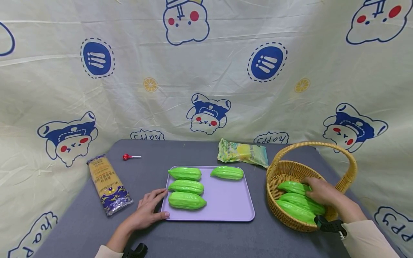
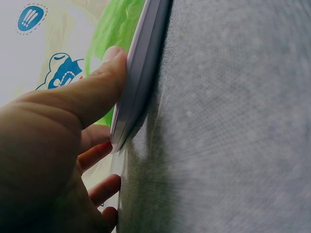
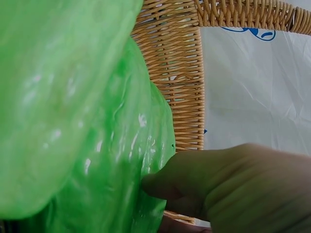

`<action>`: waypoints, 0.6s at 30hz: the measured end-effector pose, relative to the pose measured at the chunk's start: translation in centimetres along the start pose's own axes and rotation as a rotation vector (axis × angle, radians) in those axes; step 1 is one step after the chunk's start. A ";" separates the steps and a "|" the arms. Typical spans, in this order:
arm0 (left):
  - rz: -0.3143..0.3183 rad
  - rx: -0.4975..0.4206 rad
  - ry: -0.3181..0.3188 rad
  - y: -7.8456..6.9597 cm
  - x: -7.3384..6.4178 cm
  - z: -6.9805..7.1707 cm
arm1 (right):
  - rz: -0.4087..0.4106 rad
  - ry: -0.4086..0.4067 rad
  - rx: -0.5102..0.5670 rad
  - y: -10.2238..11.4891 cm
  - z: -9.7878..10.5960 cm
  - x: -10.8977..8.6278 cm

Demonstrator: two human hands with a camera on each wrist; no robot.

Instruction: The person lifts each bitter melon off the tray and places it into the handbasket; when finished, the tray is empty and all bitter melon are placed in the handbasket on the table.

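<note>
In the head view my right hand [image 1: 321, 193] reaches into a wicker basket [image 1: 272, 200] and holds the right end of the rearmost green bitter melon [image 1: 292, 187]. Two more bitter melons lie in front of it in the basket. The right wrist view shows the thumb [image 3: 163, 184] pressed against the ridged skin; the other fingers are mostly hidden. My left hand [image 1: 147, 211] rests at the left edge of a lilac tray [image 1: 226, 204], thumb and fingertips touching its rim. Three bitter melons [image 1: 187, 200] line the tray's left side, and another [image 1: 227, 172] sits at its back right.
A green-yellow packet [image 1: 242, 152] lies behind the tray, near the basket. At the left are a yellow and blue noodle packet [image 1: 109, 186] and a red lollipop [image 1: 126, 156]. The basket's tall handle [image 1: 309, 144] arches above its rim. A printed curtain hangs behind the grey table.
</note>
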State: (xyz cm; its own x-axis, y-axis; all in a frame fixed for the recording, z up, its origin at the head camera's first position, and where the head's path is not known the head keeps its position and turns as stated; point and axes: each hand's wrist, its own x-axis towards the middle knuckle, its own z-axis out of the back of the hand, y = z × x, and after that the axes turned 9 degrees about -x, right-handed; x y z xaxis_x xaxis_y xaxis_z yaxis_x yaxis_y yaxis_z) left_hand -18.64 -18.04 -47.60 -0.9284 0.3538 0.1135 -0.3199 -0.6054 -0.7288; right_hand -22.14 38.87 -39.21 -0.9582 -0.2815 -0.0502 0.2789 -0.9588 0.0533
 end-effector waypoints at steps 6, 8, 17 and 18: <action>0.004 -0.003 0.006 0.0 0.0 0.0 | -0.007 -0.015 -0.008 0.0 0.3 0.0; 0.003 -0.004 0.007 0.0 0.0 0.0 | -0.013 -0.019 -0.008 0.1 0.4 0.0; 0.011 -0.006 0.009 -0.1 0.1 0.0 | -0.032 -0.056 -0.007 0.8 1.3 -0.5; 0.012 -0.006 0.009 -0.1 0.1 0.0 | -0.037 -0.061 -0.008 1.0 1.4 -0.6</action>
State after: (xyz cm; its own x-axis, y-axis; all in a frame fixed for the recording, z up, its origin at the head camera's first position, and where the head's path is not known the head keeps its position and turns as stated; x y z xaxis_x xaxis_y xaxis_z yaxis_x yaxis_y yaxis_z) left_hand -18.67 -17.97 -47.50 -0.9304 0.3530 0.0985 -0.3075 -0.6056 -0.7340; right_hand -21.39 38.16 -37.70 -0.9698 -0.2437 0.0087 0.2439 -0.9688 0.0445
